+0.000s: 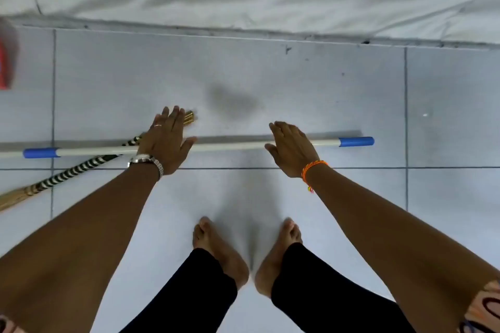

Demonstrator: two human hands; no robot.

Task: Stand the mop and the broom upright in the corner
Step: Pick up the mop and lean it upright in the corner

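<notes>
A white pole with blue grips, the mop handle (230,145), lies flat on the tiled floor and runs from the left edge to the right. A broom (75,170) with a black-and-white striped handle lies slanted across it at the left; its bristles run off the left edge. My left hand (165,140), with a watch and a ring, hovers open over the spot where the two handles cross. Over the white pole further right, my right hand (292,147) with an orange bracelet is spread open. Neither hand grips anything.
The wall base (243,30) runs across the top, just beyond the poles. A red object (6,62) sits blurred at the left edge. My bare feet (249,251) stand on the tiles right behind the poles.
</notes>
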